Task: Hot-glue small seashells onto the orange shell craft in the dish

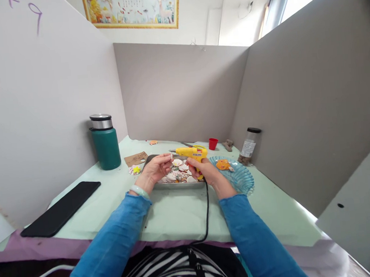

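My right hand (207, 172) is wrapped round the grip of a yellow glue gun (191, 152), whose nozzle points left toward my left hand. My left hand (156, 168) pinches a small pale shell (170, 156) between thumb and fingers, right at the nozzle tip. Both hands hover over a metal tray (176, 184) holding several shells (181, 168). The gun's black cord (207, 209) runs down toward my body.
A blue glass plate (241, 176) with an orange piece (222, 164) sits right of the tray. A green flask (105, 142), a brown card (136, 159), a red cup (212, 143), a clear jar (249, 146) and a black phone-like slab (62, 208) stand around. Grey partitions enclose the table.
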`<state>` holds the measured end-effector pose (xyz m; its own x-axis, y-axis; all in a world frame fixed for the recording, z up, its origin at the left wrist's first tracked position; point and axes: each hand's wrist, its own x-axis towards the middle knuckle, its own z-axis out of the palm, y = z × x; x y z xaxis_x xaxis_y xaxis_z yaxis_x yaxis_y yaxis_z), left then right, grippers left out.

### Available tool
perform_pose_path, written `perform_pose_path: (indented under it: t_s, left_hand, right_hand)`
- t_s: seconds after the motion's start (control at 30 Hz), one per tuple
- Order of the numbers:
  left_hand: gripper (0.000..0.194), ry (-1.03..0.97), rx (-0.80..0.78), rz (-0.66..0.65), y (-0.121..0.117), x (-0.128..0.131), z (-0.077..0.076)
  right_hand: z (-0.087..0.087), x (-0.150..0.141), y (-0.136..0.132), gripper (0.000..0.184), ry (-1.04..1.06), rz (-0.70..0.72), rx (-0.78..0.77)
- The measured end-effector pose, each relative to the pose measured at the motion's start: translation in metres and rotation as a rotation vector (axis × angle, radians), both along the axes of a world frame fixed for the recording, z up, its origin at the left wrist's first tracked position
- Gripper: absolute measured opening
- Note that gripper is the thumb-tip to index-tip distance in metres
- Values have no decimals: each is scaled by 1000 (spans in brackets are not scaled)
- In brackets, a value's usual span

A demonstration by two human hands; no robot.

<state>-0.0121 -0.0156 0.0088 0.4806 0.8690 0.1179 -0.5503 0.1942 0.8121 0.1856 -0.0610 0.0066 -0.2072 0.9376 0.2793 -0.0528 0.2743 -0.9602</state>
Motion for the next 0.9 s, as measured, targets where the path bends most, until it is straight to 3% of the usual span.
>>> perform_pose_path:
  t_s: [0.33, 0.9]
  left_hand:
    - [20, -3, -3, 25, 1, -1, -1]
    - [14, -4, -59, 95, -5, 1, 7]
  right_hand:
    - [-1, 1, 2, 37, 64, -68, 14]
    - [-4, -1, 4, 43, -48, 16, 4]
